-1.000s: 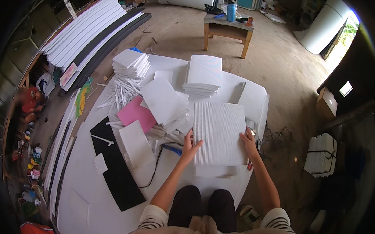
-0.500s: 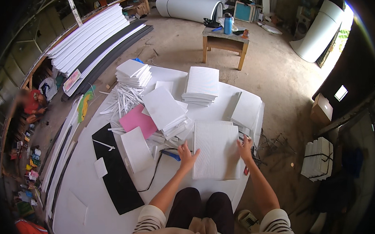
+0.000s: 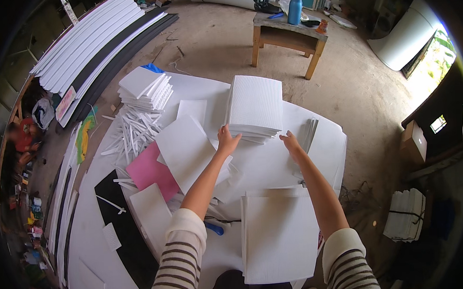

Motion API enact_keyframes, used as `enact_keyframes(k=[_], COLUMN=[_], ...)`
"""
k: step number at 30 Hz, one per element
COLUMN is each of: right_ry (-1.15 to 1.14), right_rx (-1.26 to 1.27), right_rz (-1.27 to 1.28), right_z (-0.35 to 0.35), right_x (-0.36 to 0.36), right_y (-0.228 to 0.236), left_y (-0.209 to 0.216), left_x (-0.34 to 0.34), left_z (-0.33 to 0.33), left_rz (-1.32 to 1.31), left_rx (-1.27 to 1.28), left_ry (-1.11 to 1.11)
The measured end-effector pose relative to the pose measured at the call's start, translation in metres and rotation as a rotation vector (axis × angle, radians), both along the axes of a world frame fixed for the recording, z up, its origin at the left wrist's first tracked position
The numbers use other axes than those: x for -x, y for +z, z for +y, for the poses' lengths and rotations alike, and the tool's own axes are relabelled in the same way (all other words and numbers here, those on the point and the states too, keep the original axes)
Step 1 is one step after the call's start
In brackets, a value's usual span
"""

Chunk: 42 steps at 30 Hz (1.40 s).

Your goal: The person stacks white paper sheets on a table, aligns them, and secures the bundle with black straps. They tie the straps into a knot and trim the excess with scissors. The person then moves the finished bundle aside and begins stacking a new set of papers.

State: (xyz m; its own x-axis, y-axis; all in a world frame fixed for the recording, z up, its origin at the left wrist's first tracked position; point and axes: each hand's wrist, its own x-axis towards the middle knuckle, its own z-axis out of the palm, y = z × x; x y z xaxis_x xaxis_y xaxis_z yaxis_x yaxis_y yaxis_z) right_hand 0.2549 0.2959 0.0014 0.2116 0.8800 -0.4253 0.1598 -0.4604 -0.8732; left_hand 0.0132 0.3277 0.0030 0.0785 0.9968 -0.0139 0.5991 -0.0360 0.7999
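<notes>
Both my arms reach forward over the white table (image 3: pixel 264 166). My left hand (image 3: pixel 228 141) is at the near left corner of a stack of white ribbed sheets (image 3: pixel 255 101), thumb and fingers apart; whether it touches the stack I cannot tell. My right hand (image 3: pixel 292 143), also open, is just off that stack's near right corner, fingers pointing toward it. A second pile of white ribbed sheets (image 3: pixel 279 236) lies close to my body, between my forearms. Left of my left forearm are loose white sheets (image 3: pixel 184 147) and a pink sheet (image 3: pixel 152 172).
Thin white strips (image 3: pixel 131 131) lie heaped beside another white stack (image 3: pixel 142 89). A black sheet (image 3: pixel 123 223) lies at the left, and a blue-handled tool (image 3: pixel 214 228) near my left forearm. Beyond stands a small wooden table (image 3: pixel 283 34) with a blue bottle (image 3: pixel 295 9). A person (image 3: pixel 26 137) sits far left.
My hands have left the sides of the near pile and moved forward to the farther stack. The view has shifted, so the table's contents appear closer.
</notes>
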Motion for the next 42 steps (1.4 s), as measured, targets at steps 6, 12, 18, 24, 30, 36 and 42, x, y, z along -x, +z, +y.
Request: enact_keyframes(k=[6, 12, 18, 24, 30, 36, 42], right_ry=[0.025, -0.243, -0.189, -0.154, -0.060, 0.141, 0.071], right_rx=[-0.042, -0.059, -0.120, -0.238, -0.276, -0.440, -0.395], right_rz=[0.138, 0.234, 0.411, 0.639, 0.741, 0.697, 0.565], right_z=[0.038, 0.046, 0.042, 0.000, -0.085, -0.190, -0.302], right_x=[0.003, 0.000, 0.031, 0.035, 0.018, -0.008, 0.003], right_y=[-0.030, -0.040, -0.010, 0.044, 0.121, 0.194, 0.250], left_y=[-0.024, -0.008, -0.002, 0.030, 0.093, 0.196, 0.235], left_x=[-0.007, -0.028, -0.034, -0.029, 0.003, 0.037, 0.027], left_z=[0.046, 0.057, 0.037, 0.008, -0.031, -0.110, -0.244], left_rz=[-0.081, -0.091, -0.206, -0.331, -0.512, -0.723, -0.609], left_rx=[0.076, 0.321, 0.281, 0.162, 0.077, 0.031, -0.226], left_ry=[-0.041, 0.048, 0.165, 0.278, 0.466, 0.108, -0.078])
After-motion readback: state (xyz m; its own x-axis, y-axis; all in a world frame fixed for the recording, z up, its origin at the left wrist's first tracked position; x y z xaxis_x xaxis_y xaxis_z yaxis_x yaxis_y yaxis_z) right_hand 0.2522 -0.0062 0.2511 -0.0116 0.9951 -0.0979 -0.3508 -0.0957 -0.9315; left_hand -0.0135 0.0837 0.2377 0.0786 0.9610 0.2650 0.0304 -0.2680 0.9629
